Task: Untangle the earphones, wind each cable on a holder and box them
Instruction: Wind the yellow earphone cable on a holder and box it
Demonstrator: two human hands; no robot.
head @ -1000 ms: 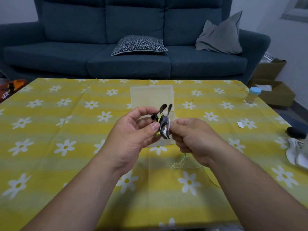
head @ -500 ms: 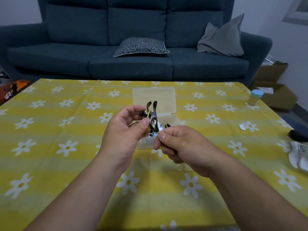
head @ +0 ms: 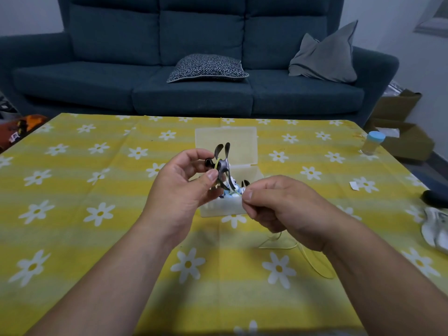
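Note:
My left hand [head: 180,187] pinches a dark cable holder [head: 222,163] upright between thumb and fingers, above the table. A yellow earphone cable [head: 312,261] is looped round the holder's waist. My right hand [head: 281,209] pinches that cable near the holder, and the slack trails down onto the cloth under my right wrist. Behind my hands stands an open translucent box [head: 249,154] with its lid raised. Inside it lie wound earphones on another holder [head: 232,190], partly hidden by my fingers.
A yellow flowered tablecloth [head: 97,214] covers the table. A small bottle with a blue cap [head: 372,143] stands at the far right, a white paper scrap [head: 354,185] near it. White and black items [head: 436,229] lie at the right edge. A blue sofa [head: 194,69] sits behind.
My right hand has drawn away from the holder to the right and down, pulling the yellow cable. The holder in my left hand stays upright.

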